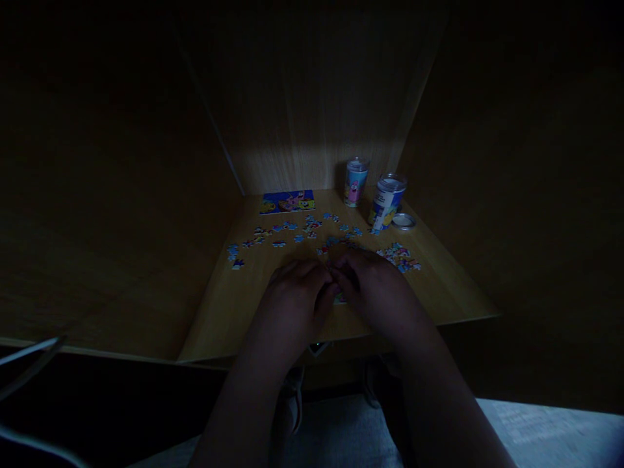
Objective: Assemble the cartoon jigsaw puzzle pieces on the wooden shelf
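My left hand [296,289] and my right hand [373,286] rest together on the wooden desk [439,286], fingers curled and touching over a small patch of joined puzzle pieces [340,298] that they mostly hide. Loose jigsaw pieces [292,234] lie scattered just beyond my fingers. A heap of pieces [400,256] sits right of my right hand. The light is dim, so what the fingers pinch is hard to make out.
A cartoon picture card [287,201] lies flat at the back of the desk. Two printed canisters [355,182] [387,200] stand at the back right, a round lid [403,221] beside them. Wooden panels enclose the desk on three sides.
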Tool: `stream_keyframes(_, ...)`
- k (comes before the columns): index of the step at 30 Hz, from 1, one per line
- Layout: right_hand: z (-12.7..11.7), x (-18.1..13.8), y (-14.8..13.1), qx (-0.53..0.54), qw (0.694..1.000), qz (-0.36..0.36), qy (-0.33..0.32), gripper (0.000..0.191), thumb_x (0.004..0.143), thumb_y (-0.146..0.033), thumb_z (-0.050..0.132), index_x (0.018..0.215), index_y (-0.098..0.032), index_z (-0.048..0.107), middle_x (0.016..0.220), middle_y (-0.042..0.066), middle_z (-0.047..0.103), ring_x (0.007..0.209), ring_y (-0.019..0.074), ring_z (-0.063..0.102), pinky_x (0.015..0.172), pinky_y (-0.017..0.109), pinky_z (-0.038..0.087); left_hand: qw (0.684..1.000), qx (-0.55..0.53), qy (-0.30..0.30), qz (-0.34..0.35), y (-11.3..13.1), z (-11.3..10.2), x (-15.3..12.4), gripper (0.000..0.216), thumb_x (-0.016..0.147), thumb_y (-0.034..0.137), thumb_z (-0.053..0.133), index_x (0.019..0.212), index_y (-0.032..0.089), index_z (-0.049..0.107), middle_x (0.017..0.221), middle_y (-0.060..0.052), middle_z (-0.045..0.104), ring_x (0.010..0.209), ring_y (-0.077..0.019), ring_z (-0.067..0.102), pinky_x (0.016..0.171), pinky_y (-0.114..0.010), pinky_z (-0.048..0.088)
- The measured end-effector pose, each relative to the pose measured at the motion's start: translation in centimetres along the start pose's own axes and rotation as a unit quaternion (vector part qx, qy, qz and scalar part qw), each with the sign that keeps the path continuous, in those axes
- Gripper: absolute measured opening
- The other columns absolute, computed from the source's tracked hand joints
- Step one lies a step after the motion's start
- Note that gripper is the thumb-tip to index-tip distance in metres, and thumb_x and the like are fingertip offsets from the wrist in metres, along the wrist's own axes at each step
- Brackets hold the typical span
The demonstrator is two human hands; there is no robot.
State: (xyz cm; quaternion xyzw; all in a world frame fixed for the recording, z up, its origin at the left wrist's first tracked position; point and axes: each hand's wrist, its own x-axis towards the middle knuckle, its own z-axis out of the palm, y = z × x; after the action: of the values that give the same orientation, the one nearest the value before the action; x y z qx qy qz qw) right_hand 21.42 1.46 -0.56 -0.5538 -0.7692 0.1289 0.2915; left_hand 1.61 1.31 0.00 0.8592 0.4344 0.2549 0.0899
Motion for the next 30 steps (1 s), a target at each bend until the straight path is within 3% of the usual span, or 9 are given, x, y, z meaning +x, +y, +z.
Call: stream_keyframes(30, 0.05, 0.08, 0.09, -0.002, 1.000, -0.002, -0.004, 0.012, 0.111, -0.018, 0.067, 0.101, -0.022, 0.070, 0.102, 0.006, 0.080, 0.096, 0.0245, 0.075, 0.087, 0.037, 0.052, 1.000, -0.002, -0.006, -0.003, -0.12, 0.10, 0.00, 0.010, 0.105, 0.013, 0.074, 0.104, 0.023, 0.073, 0.110, -0.006, 0.078, 0.106, -0.0295, 0.073, 0.097, -0.051, 0.059)
